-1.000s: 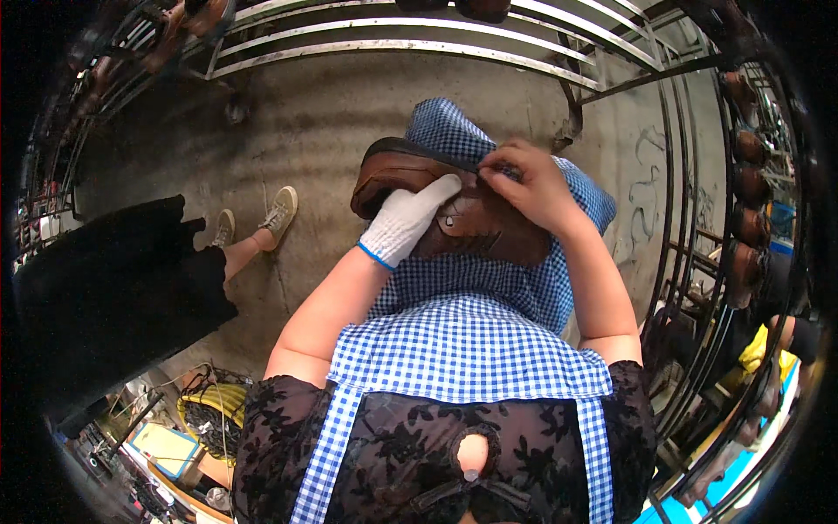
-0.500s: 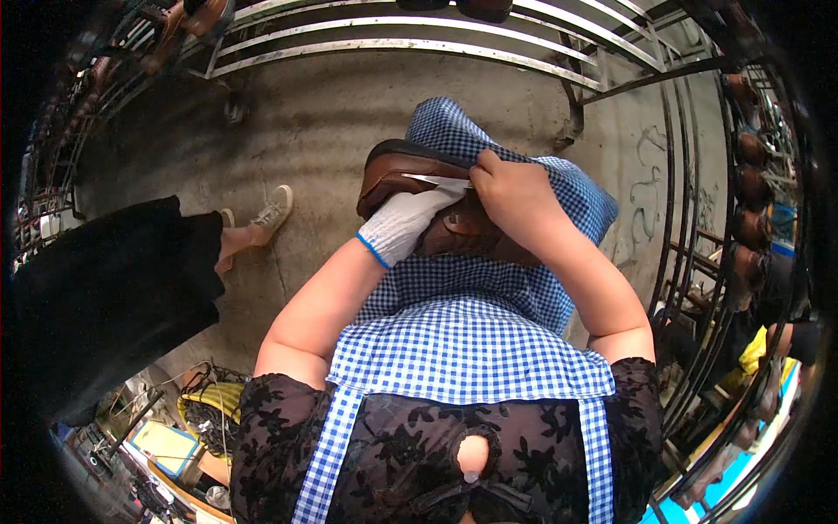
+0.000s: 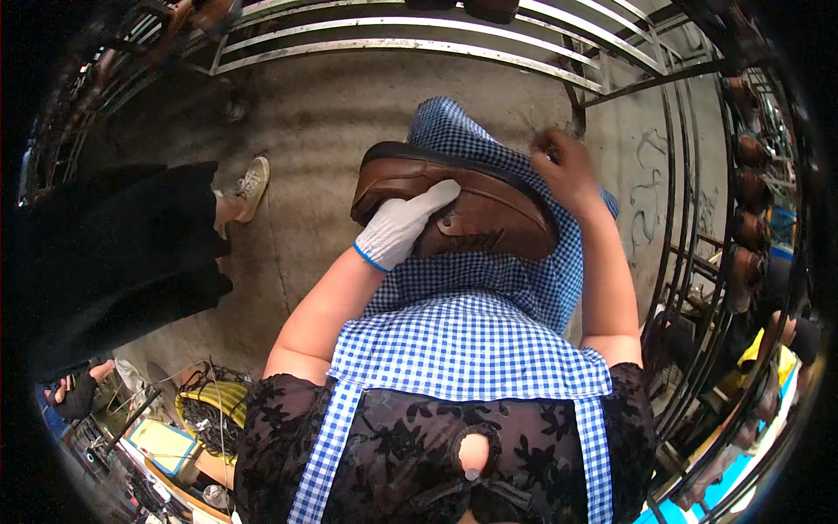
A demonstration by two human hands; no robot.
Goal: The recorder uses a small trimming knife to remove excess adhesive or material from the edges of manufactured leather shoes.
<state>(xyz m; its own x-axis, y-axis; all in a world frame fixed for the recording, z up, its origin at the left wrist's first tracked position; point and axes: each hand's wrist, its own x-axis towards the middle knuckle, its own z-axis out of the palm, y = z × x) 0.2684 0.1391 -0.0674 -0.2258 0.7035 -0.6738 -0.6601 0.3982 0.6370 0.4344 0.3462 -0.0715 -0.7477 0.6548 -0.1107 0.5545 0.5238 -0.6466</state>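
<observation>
A brown leather shoe [image 3: 502, 210] with a dark sole lies on its side over my lap, toe to the right. My left hand [image 3: 406, 223], in a white knit glove with a blue cuff, is closed around it at the opening, the thumb lying along the shoe's side. Off the shoe, just beyond its toe, my bare right hand [image 3: 567, 170] is raised with curled fingers. Whatever those fingers pinch is too dark and blurred to make out. Beneath the shoe spreads my blue-and-white checked apron [image 3: 471, 341].
A white metal rack [image 3: 401, 48] crosses the far side. Dark racks [image 3: 676, 218] with more brown shoes [image 3: 751, 188] line the right. At left, a person in black [image 3: 122, 253] stands close, one light shoe [image 3: 253, 185] on the concrete floor. A yellow basket [image 3: 205, 410] sits lower left.
My right hand has come away from the shoe toward the right and far side. The white strip along the shoe's side no longer shows. The person at left has shifted slightly.
</observation>
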